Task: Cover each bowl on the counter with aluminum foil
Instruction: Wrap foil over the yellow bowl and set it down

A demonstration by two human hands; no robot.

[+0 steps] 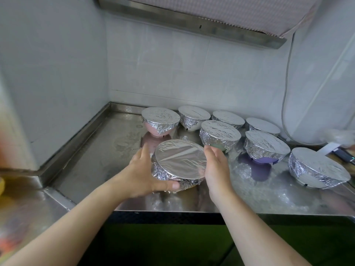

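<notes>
A foil-covered bowl (180, 162) sits near the front of the steel counter (107, 150), tilted toward me. My left hand (144, 173) cups its left side, thumb curled along the crumpled foil at the lower rim. My right hand (217, 167) lies flat against its right side, fingers straight. Behind stand several more foil-covered bowls: a pink one (160, 120), a white one (194, 116), a green one (220, 134), a purple one (266, 145), and a large one (317, 167) at the right.
Tiled walls close off the counter at the back and left. A range hood (192, 20) hangs overhead. A white cable (284, 104) runs down the right wall. Dark objects (343, 155) lie at the far right. The counter's front edge (192, 211) is just below the bowl.
</notes>
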